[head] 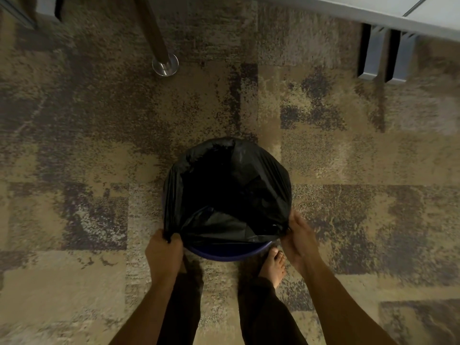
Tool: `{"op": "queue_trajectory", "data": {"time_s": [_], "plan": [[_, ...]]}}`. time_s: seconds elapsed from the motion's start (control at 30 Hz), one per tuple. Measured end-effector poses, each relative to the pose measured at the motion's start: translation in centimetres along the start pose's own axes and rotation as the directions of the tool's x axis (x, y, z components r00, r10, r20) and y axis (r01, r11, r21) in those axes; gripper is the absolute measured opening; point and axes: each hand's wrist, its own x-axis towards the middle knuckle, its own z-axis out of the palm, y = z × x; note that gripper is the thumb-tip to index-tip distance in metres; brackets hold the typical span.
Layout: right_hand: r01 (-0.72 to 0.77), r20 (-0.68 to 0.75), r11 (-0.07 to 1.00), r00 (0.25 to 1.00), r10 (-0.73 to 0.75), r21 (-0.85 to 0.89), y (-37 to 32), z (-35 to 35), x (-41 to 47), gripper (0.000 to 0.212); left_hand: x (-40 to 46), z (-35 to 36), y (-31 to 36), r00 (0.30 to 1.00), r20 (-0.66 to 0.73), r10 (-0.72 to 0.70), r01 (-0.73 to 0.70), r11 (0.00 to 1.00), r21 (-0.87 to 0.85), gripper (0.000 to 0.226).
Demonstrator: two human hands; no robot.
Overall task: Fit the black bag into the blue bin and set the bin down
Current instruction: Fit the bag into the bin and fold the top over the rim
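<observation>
Mottled carpet (pixel 99 145) bears a metal pole base (pixel 165 66), a bare foot (pixel 273 267), and perhaps the blue bin (pixel 229 253).

No readable text, label, brand, number or sign appears anywhere in view.

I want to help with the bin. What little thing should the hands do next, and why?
Probably pull the bag edge down over the near side of the bin. The bag already covers the far and side rim, but a strip of blue still shows at the front. The left hand grips a bunch of bag there, and the right hand is at the other side, so both seem ready to tug.
</observation>
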Motion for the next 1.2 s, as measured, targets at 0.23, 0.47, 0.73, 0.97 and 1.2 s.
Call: {"op": "queue_trajectory", "data": {"time_s": [0.23,0.47,0.73,0.97,1.2], "plan": [[0.089,-0.037,0.971,0.994,-0.099,-0.22,0.7,-1.6,-0.9,0.029,-0.3,-0.1,-0.8,0.989,0.059,-0.138,0.139,0.99,-0.009,0.014],[0.144,-0.125,0.882,0.967,-0.222,-0.448,0.9,-0.6,-0.6,0.029,-1.4,1.3,-0.3,0.937,0.219,-0.273,0.329,0.902,-0.281,0.008],[0.062,0.035,0.988,0.997,-0.067,0.143,0.2,1.1,-0.3,0.054,-1.1,3.8,2.1,0.889,0.3,-0.346,0.45,0.781,-0.433,0.01],[0.105,0.061,0.992,0.992,-0.109,0.074,0.3,1.3,-0.5,0.064,-1.9,3.8,3.1,0.911,0.358,-0.207,0.373,0.784,-0.497,0.029],[0.133,0.127,0.991,0.983,-0.131,-0.015,0.1,0.6,-0.3,0.076,-1.8,3.4,1.6,0.938,0.346,-0.02,0.218,0.81,-0.545,0.029]]}}
